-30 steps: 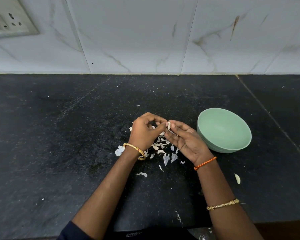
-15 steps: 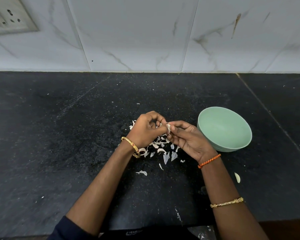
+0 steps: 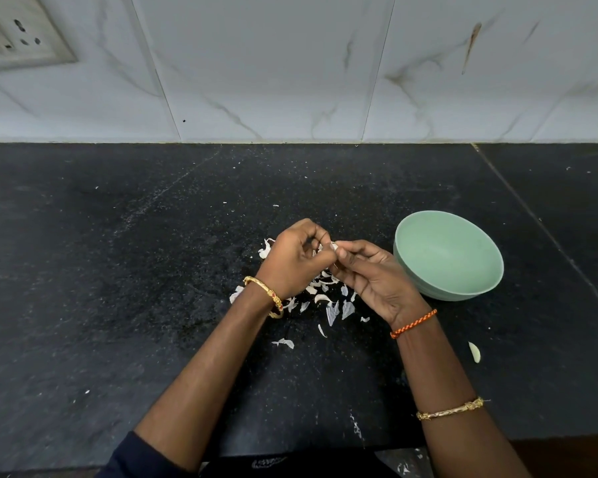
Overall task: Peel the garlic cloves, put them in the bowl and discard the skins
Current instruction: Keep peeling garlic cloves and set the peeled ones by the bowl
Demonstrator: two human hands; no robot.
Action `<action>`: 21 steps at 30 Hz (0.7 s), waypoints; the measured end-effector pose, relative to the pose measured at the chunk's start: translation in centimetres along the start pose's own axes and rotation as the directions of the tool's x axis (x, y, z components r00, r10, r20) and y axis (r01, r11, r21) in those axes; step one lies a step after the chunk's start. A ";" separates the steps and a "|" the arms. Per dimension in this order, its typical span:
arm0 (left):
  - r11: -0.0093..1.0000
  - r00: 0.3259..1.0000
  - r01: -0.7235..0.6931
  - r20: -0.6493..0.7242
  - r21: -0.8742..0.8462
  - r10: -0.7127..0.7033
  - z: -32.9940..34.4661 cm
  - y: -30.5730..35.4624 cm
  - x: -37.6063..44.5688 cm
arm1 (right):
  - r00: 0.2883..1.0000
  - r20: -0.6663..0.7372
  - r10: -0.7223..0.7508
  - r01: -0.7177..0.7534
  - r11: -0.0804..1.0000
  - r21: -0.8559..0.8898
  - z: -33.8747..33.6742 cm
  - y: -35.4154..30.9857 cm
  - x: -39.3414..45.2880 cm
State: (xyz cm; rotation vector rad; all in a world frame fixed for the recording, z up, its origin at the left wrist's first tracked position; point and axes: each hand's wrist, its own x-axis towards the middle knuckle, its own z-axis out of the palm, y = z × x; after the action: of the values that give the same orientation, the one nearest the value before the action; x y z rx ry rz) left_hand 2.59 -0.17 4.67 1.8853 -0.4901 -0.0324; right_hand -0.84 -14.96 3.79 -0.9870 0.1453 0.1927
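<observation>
Both hands, left hand [image 3: 296, 258] and right hand [image 3: 370, 277], keep pinching the small white garlic clove [image 3: 334, 246]; peeling continues, pale green round bowl [image 3: 463, 291] beside the right hand apparently empty.

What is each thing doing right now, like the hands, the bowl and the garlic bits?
left hand: fingers curled, pinching the garlic clove
right hand: pinching the same clove
garlic clove: held between both hands
bowl: upright, looks empty
skins: scattered on counter
loose clove: lying on counter
</observation>
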 end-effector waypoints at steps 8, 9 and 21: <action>0.948 0.994 -0.086 -0.037 0.305 0.102 0.9 -0.2 -0.9 | 0.998 -0.029 0.059 -0.056 0.993 0.104 0.4 0.4 0.3; 0.945 0.995 -0.080 -0.035 0.316 0.096 1.0 -0.1 -1.0 | 0.997 -0.032 0.068 -0.064 0.991 0.117 0.4 0.3 0.3; 0.973 0.999 -0.002 -0.049 0.229 0.014 0.7 -1.3 -1.8 | 0.994 -0.063 0.084 -0.068 0.974 0.217 0.0 -0.6 0.5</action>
State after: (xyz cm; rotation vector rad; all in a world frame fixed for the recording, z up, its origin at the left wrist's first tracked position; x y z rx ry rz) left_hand 1.20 0.17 2.81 2.1042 -0.4830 0.0799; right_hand -0.19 -15.23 4.14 -0.7741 0.2650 0.2072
